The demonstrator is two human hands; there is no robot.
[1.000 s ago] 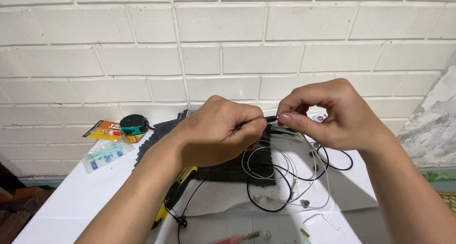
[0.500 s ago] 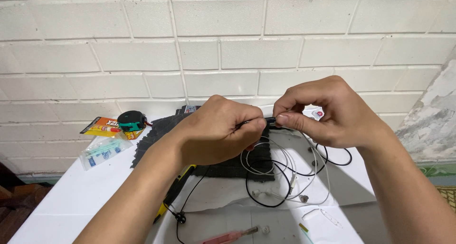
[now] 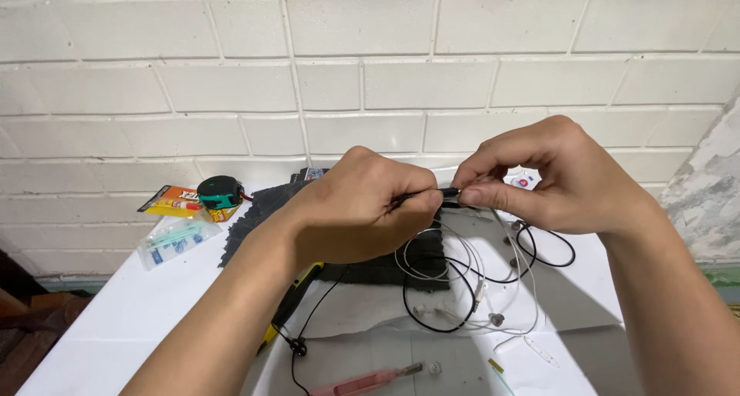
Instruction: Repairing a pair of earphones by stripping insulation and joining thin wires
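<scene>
We see the left hand [image 3: 358, 211] and right hand [image 3: 551, 181] both pinching a thin black cable [image 3: 447, 193] between them; left of the left hand lies a clear bag [image 3: 171, 239] holding small turquoise pieces.

Tangled wires [image 3: 470, 280] are lying in the way under both hands. Open table [image 3: 131, 319] is waiting at the left, near the tape measure [image 3: 220, 192].

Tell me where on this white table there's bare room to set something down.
Bare white tabletop lies at the near left, bordered by the clear plastic bag and the left forearm. Crowded: the middle, where tangled black and white earphone cables sprawl beside the dark fabric mat, under both hands.
</scene>
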